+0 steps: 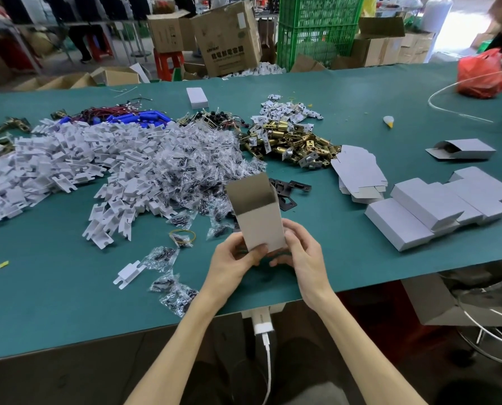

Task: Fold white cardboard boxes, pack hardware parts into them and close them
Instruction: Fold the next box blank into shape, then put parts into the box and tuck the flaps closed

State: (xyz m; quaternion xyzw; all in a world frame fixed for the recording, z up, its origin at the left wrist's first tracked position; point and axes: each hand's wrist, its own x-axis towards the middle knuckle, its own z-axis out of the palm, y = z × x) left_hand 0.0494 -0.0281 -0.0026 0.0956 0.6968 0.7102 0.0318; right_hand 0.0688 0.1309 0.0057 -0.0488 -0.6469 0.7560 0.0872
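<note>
Right now my left hand (234,260) and right hand (298,249) both curl round the bottom end of the white box (258,213), held upright above the green table (346,112), its top flap open. It looks light, thin card that dents easily, so I'd pinch near the folded edges, not the flat panels.

Red bag (482,73), green crates (317,27), brown cartons (229,36)
</note>
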